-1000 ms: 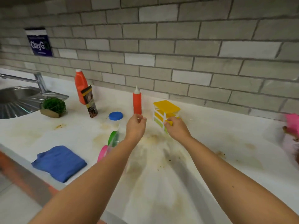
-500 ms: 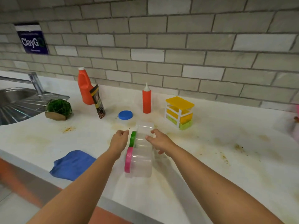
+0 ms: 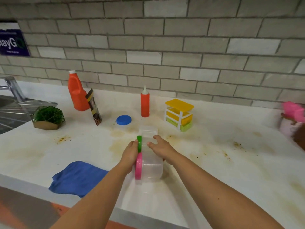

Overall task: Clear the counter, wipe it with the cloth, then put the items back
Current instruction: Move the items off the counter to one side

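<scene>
Three clear containers (image 3: 151,169) lie on their sides in a row on the stained white counter (image 3: 214,171). One has a green lid (image 3: 139,143) and the nearest a pink lid (image 3: 138,167). My left hand (image 3: 129,156) holds the row from the lid side, fingertips on the green lid. From the right, my right hand (image 3: 162,148) curls its fingers over the middle container. A crumpled blue cloth (image 3: 77,177) lies near the front edge, left of my left arm.
Along the brick wall stand an orange jug (image 3: 76,93), a leaning packet (image 3: 94,107), a red squeeze bottle (image 3: 145,103), a blue-lidded jar (image 3: 123,120) and a yellow drawer unit (image 3: 179,114). A potted plant (image 3: 47,117) sits by the sink (image 3: 9,109). A pink object (image 3: 293,111) is far right.
Both hands drew back from the squeeze bottle and drawer unit, came down on either side of the clear containers and now hold them.
</scene>
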Available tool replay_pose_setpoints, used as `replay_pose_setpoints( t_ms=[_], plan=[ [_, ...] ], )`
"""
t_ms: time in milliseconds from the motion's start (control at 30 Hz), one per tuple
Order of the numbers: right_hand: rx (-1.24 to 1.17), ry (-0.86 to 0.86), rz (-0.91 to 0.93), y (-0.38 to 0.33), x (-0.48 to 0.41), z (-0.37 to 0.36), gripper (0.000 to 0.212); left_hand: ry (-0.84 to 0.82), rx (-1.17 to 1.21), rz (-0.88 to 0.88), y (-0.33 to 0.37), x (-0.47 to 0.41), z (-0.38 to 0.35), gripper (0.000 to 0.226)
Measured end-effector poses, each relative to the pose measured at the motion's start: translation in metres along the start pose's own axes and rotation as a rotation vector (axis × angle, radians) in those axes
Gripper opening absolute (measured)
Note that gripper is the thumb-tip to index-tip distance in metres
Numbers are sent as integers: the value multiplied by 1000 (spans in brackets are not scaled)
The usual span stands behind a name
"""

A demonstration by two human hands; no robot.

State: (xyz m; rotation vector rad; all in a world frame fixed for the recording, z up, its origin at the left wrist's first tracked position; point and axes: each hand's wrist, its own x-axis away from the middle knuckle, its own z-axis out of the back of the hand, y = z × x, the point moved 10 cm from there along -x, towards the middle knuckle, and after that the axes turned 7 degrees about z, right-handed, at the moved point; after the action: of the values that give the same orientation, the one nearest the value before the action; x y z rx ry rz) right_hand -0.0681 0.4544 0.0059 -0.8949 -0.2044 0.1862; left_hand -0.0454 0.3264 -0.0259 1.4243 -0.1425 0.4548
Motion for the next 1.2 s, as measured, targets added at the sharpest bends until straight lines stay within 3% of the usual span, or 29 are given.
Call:
replay_pose_setpoints(
  t_ms=[267, 400, 533, 967, 1200],
  plan=[
    [-28, 137, 46, -12, 7, 25, 58, 60, 2, -115, 28, -2, -8, 33],
    [-46, 234, 81, -17, 13, 53, 57, 73, 24, -176, 45, -4, -24, 55],
    [-89, 350, 76, -8, 28, 86, 56, 44, 49, -270, 82, 31, -54, 43],
    [-177, 623, -23, 99, 125, 242, 53, -176, -3, -424, 125, 101, -247, 41],
    [-216, 725, -71, 185, 198, 334, 49, -280, 10, -386, 116, 151, -373, 34]
  ],
)
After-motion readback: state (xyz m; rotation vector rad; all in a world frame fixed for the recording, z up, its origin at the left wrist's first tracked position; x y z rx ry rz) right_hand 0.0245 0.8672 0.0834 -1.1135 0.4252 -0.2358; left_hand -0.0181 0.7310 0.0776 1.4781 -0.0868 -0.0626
